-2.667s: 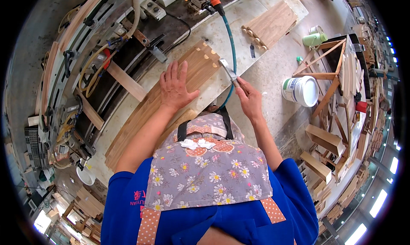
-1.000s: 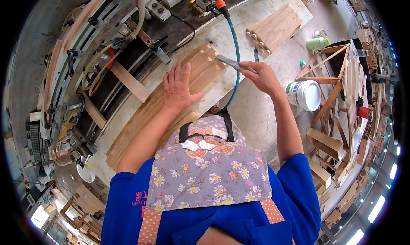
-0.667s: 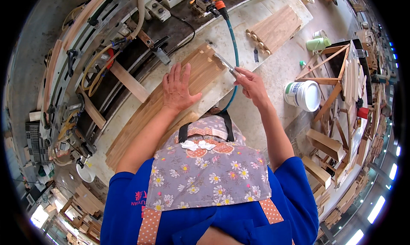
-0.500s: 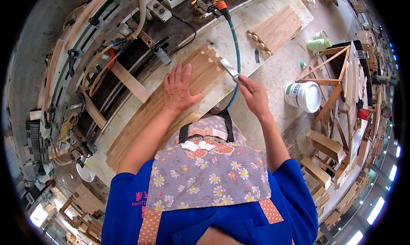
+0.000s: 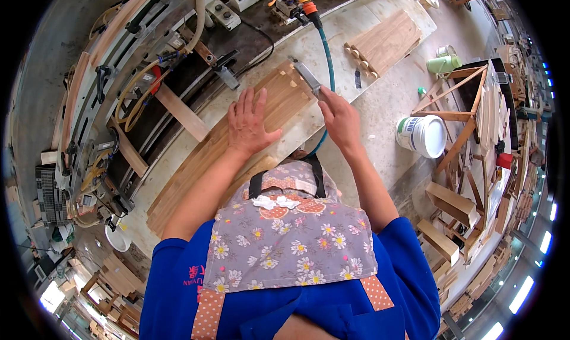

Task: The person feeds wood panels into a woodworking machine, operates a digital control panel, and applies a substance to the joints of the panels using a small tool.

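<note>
Wooden board [image 5: 284,94]: on the pale bench [image 5: 306,120], beneath the left hand [image 5: 246,126] (palm down, fingers spread).
Right hand [image 5: 341,119]: grasping a flat metal tool [image 5: 307,77] at the board's far end.
Teal hose [image 5: 327,48]: just beside the tool.

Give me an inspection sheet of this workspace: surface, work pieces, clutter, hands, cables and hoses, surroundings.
Surface: pale bench, marked with stains.
Work pieces: long wooden board with pale rounded shapes at its far end; second board lies apart, farther right.
Clutter: small dark strip near the second board.
Hands: left hand flat on the long wooden board, fingers spread; right hand grips a flat metal tool at the board's end, contact unclear.
Cables and hoses: teal hose passes behind the right hand; black cable curves beyond the board.
Surroundings: white bucket and wooden frame at right; grey control box beyond the bench.
</note>
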`<act>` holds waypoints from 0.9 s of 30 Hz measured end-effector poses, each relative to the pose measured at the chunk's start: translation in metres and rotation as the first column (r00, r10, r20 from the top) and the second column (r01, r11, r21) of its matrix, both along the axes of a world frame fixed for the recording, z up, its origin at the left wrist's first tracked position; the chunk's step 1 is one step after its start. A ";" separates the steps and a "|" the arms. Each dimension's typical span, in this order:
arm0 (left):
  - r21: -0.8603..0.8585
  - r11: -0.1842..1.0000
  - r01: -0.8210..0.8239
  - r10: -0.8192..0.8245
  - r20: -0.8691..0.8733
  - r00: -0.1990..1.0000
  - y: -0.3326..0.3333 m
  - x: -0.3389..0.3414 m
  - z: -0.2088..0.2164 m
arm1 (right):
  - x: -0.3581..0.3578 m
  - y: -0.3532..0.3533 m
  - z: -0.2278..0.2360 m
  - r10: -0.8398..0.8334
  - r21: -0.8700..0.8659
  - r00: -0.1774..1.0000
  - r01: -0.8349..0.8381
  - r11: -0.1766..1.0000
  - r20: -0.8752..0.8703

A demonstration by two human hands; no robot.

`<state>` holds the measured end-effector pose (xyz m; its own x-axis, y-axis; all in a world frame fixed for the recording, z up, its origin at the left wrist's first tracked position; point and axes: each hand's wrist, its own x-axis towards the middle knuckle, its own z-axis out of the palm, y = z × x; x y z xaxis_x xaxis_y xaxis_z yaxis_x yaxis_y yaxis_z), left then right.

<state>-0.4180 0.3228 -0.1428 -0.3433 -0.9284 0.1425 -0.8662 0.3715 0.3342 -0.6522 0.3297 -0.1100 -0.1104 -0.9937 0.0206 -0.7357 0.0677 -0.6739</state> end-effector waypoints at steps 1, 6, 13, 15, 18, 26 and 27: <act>0.001 1.000 0.000 0.000 0.006 1.000 0.000 0.000 0.000 | 0.004 -0.003 0.008 -0.003 0.065 0.999 0.007 0.998 -0.054; 0.006 1.000 0.002 -0.002 0.004 1.000 -0.001 -0.001 0.003 | 0.016 -0.010 0.022 0.008 0.170 0.981 0.025 0.985 -0.193; 0.000 1.000 0.004 -0.004 -0.003 1.000 0.000 -0.002 0.004 | 0.008 -0.007 -0.008 -0.065 0.115 0.977 0.041 0.992 0.205; -0.005 1.000 0.003 -0.003 -0.004 1.000 -0.001 -0.001 0.005 | -0.003 -0.010 -0.020 -0.102 0.170 0.927 0.042 0.985 0.360; 0.001 1.000 -0.002 0.002 0.001 1.000 0.000 -0.001 0.002 | -0.011 0.007 -0.011 -0.017 0.101 0.990 0.003 0.995 0.141; -0.023 1.000 0.006 -0.006 0.004 1.000 -0.001 -0.001 0.003 | 0.000 -0.001 -0.014 0.008 0.058 0.994 -0.014 0.998 0.110; -0.024 1.000 0.001 -0.001 0.002 1.000 -0.001 -0.001 0.003 | -0.002 0.000 -0.017 0.011 0.045 0.989 -0.017 0.999 0.150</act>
<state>-0.4194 0.3219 -0.1401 -0.3444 -0.9244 0.1637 -0.8665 0.3801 0.3236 -0.6543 0.3295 -0.1266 -0.0948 -0.9947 -0.0407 -0.6277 0.0915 -0.7730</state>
